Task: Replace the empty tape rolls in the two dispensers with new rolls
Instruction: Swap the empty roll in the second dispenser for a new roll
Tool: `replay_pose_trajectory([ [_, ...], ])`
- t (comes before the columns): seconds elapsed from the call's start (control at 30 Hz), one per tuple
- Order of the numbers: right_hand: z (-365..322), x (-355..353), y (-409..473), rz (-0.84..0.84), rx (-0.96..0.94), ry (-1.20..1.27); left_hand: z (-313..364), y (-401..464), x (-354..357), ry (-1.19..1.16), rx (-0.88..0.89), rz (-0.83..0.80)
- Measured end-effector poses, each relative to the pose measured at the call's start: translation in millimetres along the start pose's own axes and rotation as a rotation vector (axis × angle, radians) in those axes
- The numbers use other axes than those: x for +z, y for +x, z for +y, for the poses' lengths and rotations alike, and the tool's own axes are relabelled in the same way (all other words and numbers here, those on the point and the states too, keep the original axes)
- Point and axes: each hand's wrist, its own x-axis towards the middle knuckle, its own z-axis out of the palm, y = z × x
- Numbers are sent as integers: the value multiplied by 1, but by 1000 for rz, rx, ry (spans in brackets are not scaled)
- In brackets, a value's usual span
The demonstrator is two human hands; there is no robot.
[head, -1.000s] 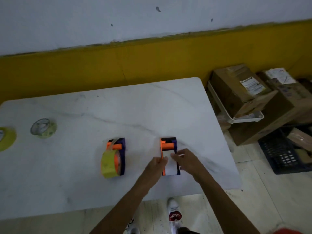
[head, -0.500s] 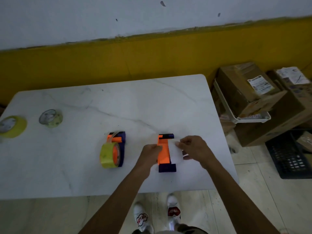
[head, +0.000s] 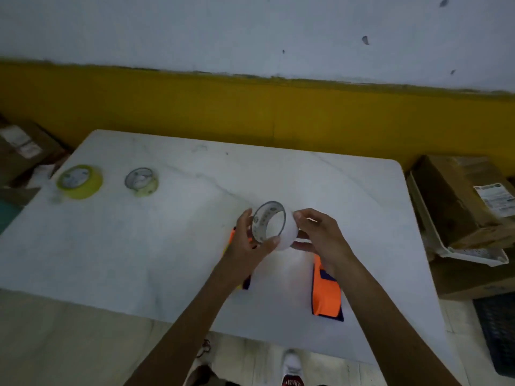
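Note:
Both hands hold an empty white tape core (head: 274,228) in the air above the white table (head: 172,246). My left hand (head: 249,243) grips its near left rim, and my right hand (head: 317,235) pinches its right side. Under my right forearm lies an orange and dark blue dispenser (head: 326,293) with no roll on it. The other dispenser (head: 231,238) is mostly hidden behind my left hand; only orange and dark edges show. A full yellow tape roll (head: 80,181) and a thinner, nearly used roll (head: 141,181) lie flat at the table's far left.
Cardboard boxes (head: 459,201) and a white tray (head: 473,253) are stacked on the floor right of the table, with a dark crate (head: 498,330) nearer. More boxes (head: 22,151) stand at the far left. A yellow and white wall runs behind. My shoes (head: 291,369) show below the table's edge.
The white core has come off the right dispenser and been lifted up and left between both hands. The view has swung left, so the table's left rolls show fully.

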Motion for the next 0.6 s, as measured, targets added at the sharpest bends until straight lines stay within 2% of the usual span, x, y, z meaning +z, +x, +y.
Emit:
replay_pose_trajectory([
  [0.1,-5,70,33,-38,9,35,0,21,-73,34,34,18],
  [0.27,-7,201,95,-116,68,13,-19,72,-201,286,83,123],
  [0.4,0,282,158,-31,109,75,-32,127,-295,330,45,16],
  [0.43,1,295,174,3,130,107,-38,136,-319,333,23,40],
  [0.6,2,329,245,164,214,220,-71,174,-448,532,-31,362],
])
